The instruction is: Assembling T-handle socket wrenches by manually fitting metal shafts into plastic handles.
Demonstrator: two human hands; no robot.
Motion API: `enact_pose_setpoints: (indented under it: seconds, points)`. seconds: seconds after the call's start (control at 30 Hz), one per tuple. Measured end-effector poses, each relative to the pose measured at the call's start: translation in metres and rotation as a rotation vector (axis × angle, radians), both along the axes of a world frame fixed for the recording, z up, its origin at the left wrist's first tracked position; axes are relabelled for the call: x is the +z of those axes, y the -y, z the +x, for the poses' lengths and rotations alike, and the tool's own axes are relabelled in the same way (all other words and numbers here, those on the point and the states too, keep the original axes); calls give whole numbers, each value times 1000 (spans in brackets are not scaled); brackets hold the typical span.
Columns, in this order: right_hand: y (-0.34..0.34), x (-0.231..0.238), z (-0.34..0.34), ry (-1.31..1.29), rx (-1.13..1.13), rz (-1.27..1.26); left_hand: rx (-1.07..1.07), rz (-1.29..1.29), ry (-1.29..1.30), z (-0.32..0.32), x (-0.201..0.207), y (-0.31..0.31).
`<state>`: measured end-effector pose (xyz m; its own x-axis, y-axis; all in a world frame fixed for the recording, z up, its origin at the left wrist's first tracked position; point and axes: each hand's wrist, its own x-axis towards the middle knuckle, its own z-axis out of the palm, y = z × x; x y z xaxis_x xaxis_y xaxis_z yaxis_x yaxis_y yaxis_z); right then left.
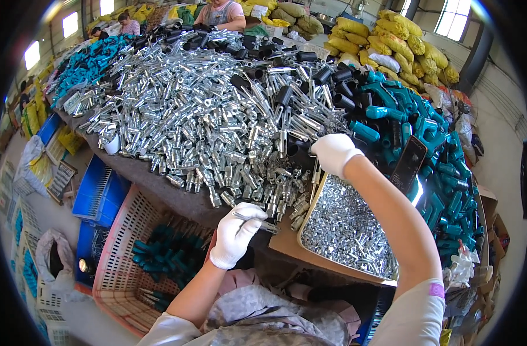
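Observation:
My left hand [234, 237], in a white glove, pinches a slim silver metal tube-like part [268, 226] between thumb and fingers, just off the table's near edge. Farther right, my gloved right hand [336, 154] reaches into the heap beside black sleeves [343, 92] and small springs. Its fingers curl together, and their tips are partly hidden, so whatever they grip cannot be made out. A big pile of silver metal fittings [188, 115] spreads in front of both hands. Below my right forearm lies a tray of tiny metal pieces [347, 228].
Teal plastic handles [442, 173] are heaped at the right, with a phone [409, 164] propped among them. A pink basket [122, 259] holding teal-handled pieces stands at lower left, beside blue crates [96, 190]. A person [222, 14] is across the table; yellow sacks [399, 43] are stacked behind.

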<state>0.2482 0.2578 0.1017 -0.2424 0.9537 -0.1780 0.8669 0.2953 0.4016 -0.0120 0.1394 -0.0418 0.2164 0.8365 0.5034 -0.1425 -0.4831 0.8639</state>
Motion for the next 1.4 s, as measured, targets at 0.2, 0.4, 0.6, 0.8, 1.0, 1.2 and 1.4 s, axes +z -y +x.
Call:
enact_pose_setpoints:
  seconds: [0.2,0.4,0.6,0.8,1.0,1.2,1.4]
  points:
    - [-9,-14,-14,298,-24,3,6,9,-5,-2,1,1]
    - [-20,-14,-11,364,-90,-23,13,25,-21,-2,2,-1]
    - [-49,-25,-32,495,-400,-147,44,73,-21,-9,0,1]
    - [-35,-23,-7,308,-201,-77,26,97,-40,-1,-2,-2]
    - [41,27,-23,109,58,129,-26,-74,6,-8,6,3]
    - [180,26,-9,-786,165,681,-22,-370,282,-10,13,21]
    - [311,-60,-47,-2080,-694,97,39,-347,180,-2,4,19]
